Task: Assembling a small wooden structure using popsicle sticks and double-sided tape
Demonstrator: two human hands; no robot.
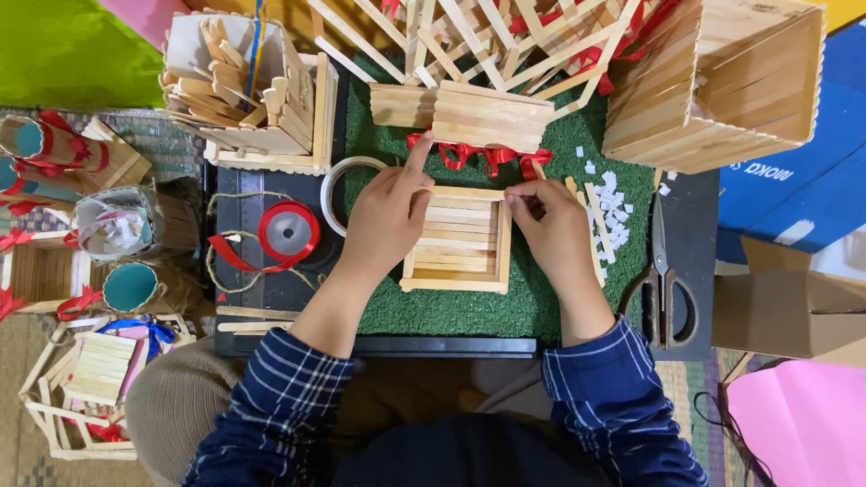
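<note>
While a small square tray of ice-cream sticks point(456, 240) is lying in the middle of the frame on a green turf mat point(469, 311), it is being steadied from both sides. The left hand point(390, 216) is being laid over the tray's left wall, its index finger stretched up toward the red ribbon point(478, 158) above; nothing is being pinched in that grip, which is flat and loosely spread. The right hand point(552, 225) is being held at the tray's upper right corner, fingers curled close together, perhaps on a stick end; whether anything is actually being gripped cannot be told.

By the look of it, the tray is well advanced: four walls are stacked several layers high and a slatted floor is being shown inside, so only finishing at the top rim seems left. A finished stick block point(462, 115) is sitting just above, and loose sticks are being kept in a box point(253, 95) at the upper left. A red ribbon spool point(289, 232) is lying left of centre, and scissors point(663, 280) are lying on the right beside white paper scraps point(613, 212).
</note>
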